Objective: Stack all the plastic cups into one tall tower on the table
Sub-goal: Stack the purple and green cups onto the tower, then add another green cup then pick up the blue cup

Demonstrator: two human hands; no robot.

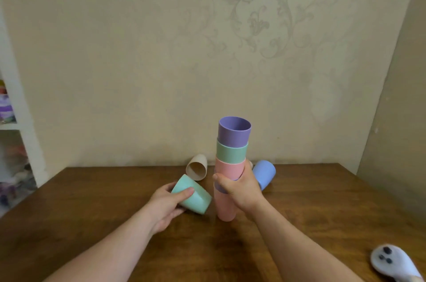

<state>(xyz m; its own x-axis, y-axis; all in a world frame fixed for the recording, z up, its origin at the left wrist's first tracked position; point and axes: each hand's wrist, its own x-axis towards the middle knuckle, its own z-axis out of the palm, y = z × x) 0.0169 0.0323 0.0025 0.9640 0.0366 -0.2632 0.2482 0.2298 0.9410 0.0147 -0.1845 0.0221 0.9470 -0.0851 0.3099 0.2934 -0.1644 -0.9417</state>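
Observation:
A tower of nested cups [231, 155] stands on the wooden table [322, 201]: purple on top, then green, pink, a purple sliver and a pink cup at the bottom. My right hand [239, 187] grips the tower around its middle. My left hand [166, 205] holds a mint-green cup [196, 198] tilted on its side just left of the tower. A beige cup [196, 167] lies on its side behind it, mouth toward me. A blue cup [264, 174] lies tipped to the right of the tower, partly behind my right hand.
The wall rises right behind the table's far edge. A white controller [391, 261] lies at the near right corner. White shelves [13, 125] with assorted items stand at the left.

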